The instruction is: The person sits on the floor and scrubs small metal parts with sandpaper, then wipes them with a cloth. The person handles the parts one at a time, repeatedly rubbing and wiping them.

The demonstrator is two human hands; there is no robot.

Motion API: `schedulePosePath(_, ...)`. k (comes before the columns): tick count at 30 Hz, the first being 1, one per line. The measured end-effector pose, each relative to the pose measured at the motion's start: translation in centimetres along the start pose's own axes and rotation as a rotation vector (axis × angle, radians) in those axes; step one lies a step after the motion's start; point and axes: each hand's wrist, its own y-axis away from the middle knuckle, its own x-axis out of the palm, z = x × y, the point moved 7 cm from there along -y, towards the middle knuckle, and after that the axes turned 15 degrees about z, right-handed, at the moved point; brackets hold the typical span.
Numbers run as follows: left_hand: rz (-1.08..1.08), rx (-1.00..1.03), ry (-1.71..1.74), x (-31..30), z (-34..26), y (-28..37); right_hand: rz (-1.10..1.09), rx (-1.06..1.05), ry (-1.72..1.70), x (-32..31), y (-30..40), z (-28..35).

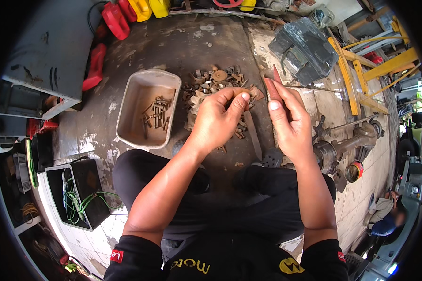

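My left hand (218, 114) is raised over a heap of rusty metal parts (219, 75), thumb and index finger pinched on a small brownish piece, mostly hidden by the fingers. To its right, my right hand (290, 119) holds a folded piece of reddish sandpaper or similar sheet (273, 89) between thumb and fingers. A grey rectangular tub (126, 102), stained brown inside, stands left of the heap with rusty bolts (158, 112) in it. A flat pointed metal strip (254, 137) lies on the floor below and between my hands.
A black battery-like case (304, 51) and yellow metal frames (344, 75) stand upper right. An axle assembly (355, 142) and an open can (354, 171) lie at right. An open black case (95, 189) with green cord is lower left. Red jugs (116, 21) line the upper left. A person (387, 217) sits far right.
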Motion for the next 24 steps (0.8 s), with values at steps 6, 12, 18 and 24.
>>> schedulePosePath(6, -0.015, 0.192, -0.102, 0.3, -1.0, 0.2, -0.007, -0.099, 0.366, 1.2, 1.0, 1.5)
schedulePosePath(12, -0.003, 0.271, -0.376, 1.6, -2.0, 0.9, -0.044, -0.023, 0.22, 0.4, -0.4, -0.3)
schedulePosePath(18, -0.132, 0.226, -0.222, 0.0, -1.4, 0.3, -0.029, -0.084, 0.29, 1.1, 0.6, 1.3)
schedulePosePath(24, -0.074, 0.434, -0.434, 2.1, -2.8, 1.4, -0.107, 0.049, 0.11, -0.2, -0.5, -1.8)
